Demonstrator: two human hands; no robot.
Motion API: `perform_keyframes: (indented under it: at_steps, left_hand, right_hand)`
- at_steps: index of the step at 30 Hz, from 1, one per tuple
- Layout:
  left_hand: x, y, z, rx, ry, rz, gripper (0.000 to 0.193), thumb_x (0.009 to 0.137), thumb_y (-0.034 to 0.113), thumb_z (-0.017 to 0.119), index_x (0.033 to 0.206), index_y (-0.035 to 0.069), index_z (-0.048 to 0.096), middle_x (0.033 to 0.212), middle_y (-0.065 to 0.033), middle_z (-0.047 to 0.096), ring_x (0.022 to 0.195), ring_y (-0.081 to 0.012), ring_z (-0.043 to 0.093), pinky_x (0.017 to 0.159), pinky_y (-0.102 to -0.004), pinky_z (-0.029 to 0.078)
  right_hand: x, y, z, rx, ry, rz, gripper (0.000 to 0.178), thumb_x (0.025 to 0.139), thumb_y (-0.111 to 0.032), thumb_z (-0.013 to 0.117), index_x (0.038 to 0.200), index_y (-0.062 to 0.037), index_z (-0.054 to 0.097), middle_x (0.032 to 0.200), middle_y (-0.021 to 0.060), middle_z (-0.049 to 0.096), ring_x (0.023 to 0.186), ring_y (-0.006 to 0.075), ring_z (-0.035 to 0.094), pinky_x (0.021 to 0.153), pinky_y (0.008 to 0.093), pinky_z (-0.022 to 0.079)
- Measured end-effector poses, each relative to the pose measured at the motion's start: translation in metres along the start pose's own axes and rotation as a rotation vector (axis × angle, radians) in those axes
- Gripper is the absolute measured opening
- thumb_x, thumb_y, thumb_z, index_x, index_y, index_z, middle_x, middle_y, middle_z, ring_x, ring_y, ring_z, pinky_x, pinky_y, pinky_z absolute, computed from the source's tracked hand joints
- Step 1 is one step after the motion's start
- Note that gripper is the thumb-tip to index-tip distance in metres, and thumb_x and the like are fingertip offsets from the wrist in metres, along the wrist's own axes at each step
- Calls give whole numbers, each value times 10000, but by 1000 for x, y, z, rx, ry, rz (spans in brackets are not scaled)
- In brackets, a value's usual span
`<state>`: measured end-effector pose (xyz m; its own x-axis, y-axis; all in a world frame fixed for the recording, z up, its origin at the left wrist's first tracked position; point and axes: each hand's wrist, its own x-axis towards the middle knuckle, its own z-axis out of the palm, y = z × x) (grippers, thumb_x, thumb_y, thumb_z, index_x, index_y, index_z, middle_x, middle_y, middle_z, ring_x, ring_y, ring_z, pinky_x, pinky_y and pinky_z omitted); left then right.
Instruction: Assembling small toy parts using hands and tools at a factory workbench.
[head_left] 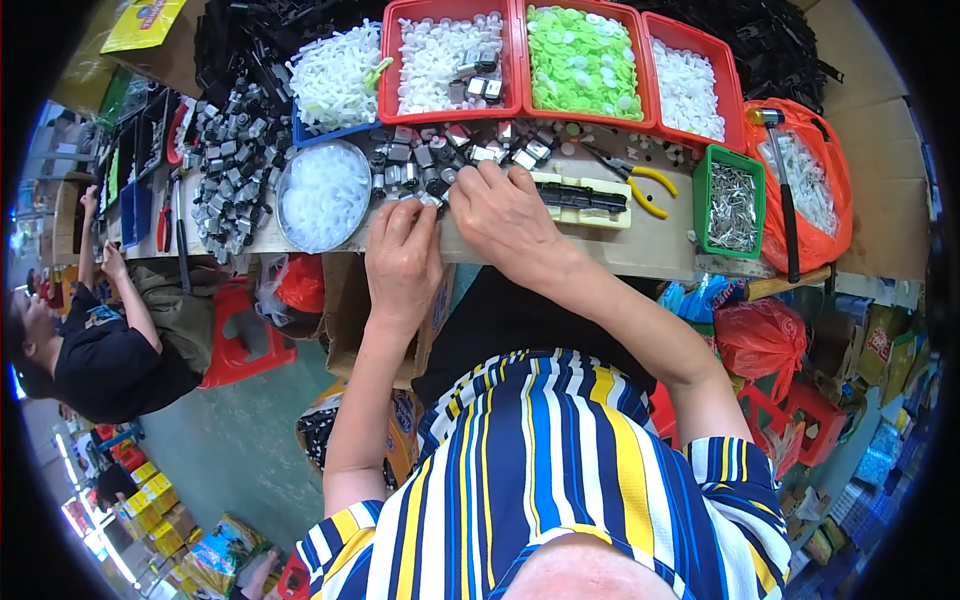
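My left hand [405,262] is closed at the table's near edge, its fingertips pinching a small silver-and-black part [429,200]. Close beside it on the right, my right hand [508,218] has its fingers curled down; whatever they hold is hidden under them. A pile of similar small silver-and-black parts [425,155] lies just beyond both hands. To the right of my right hand rests a cream block fixture [605,212] with a long black piece [583,197] set in it.
Red trays hold white pieces [690,90] and green discs [580,65]. Nearby are a round tub [323,195], yellow-handled pliers [650,190], a green bin of metal pins [733,207], a hammer [785,190] and an orange bag [835,190]. Another person [110,350] sits at left.
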<state>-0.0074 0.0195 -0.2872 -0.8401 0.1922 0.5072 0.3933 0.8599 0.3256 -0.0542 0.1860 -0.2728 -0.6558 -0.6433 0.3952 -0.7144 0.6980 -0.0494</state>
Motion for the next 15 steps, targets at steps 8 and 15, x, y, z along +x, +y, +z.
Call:
perform_keyframes:
  at_steps: [8,15]
  left_hand:
    - [1,-1,1,-1,-12,-19,223,817,-47,679,1039,-31,695,1036,-133,620,999,-333,592,872,-423,498]
    - [5,-11,-3,-11,-8,-11,228,805,-52,681,1033,-38,691,1025,-136,622,978,-340,595,863,-423,499]
  right_hand:
    - [-3,-4,5,101,49,90,111,739,-164,680,795,-73,651,866,53,553,908,219,552,717,360,407]
    - [11,-12,15,-71,76,88,49,723,-133,640,735,-86,647,823,53,550,885,219,550,706,352,396]
